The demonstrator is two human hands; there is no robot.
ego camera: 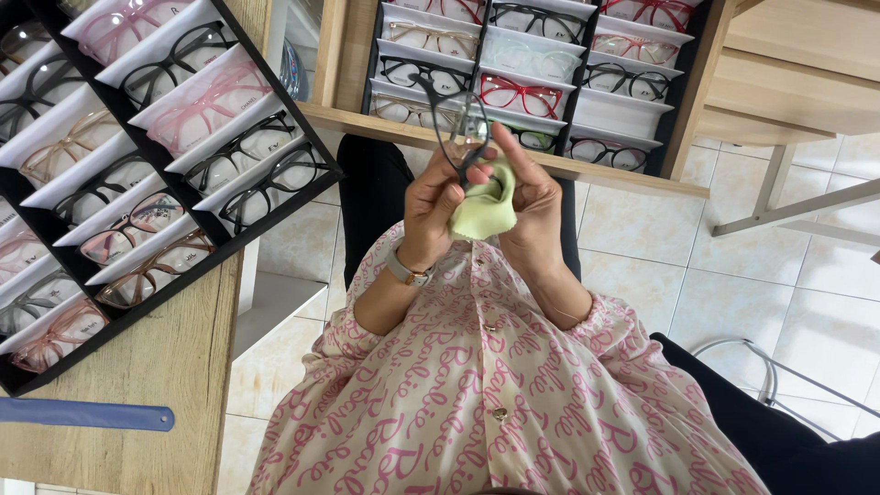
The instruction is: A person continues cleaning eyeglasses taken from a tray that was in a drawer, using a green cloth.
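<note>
— What are your hands doing right now?

— My left hand (438,203) is closing around a pair of dark-framed glasses (458,124), pinching the frame near its lower edge and holding it upright. My right hand (530,206) is closing on a pale green cloth (484,207), pressing it against the glasses with the forefinger pointing up along the lens. The cloth is bunching between both palms, at about six o'clock from the lenses.

— Anything on your wrist?

— I am wearing a small watch (405,269) on the left wrist, at seven o'clock from the cloth, and pink-patterned sleeves (367,321) are reaching down both forearms.

— And around you?

— At nine o'clock from my hands a black display tray (229,246) is lying on a wooden counter (137,367), holding rows of frames in pink, brown and black. A blue ruler-like strip (87,414) is resting on that counter, near eight o'clock.

— Farther off?

— At twelve o'clock, beyond the glasses, a second tray (587,78) is sitting on a wooden shelf (367,124), with a red frame (518,93) among its darker ones. Pale floor tiles (687,238) are spreading out toward three o'clock.
</note>
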